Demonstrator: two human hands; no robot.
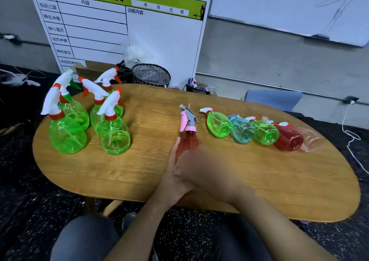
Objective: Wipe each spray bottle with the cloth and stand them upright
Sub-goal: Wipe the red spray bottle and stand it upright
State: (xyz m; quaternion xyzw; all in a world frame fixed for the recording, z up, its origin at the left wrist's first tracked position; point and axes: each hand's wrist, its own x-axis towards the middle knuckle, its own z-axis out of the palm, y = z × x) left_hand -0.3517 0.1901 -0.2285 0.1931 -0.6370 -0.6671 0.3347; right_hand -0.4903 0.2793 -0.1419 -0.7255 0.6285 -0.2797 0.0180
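Note:
A red spray bottle with a pink and grey trigger head stands tilted at the middle of the wooden table. My left hand grips its lower body, thumb up along the side. My right hand is motion-blurred and covers the bottle's right side. No cloth shows, and the right hand's grip is unclear. Several green bottles with white and orange heads stand upright at the left. Lying in a row at the right are a green bottle, a blue one, another green, a dark red and a pale pink one.
A wire basket and a white schedule board stand behind the table's far edge. A blue chair back is at the far right, and a white cable runs down to the floor. My knees are under the near edge.

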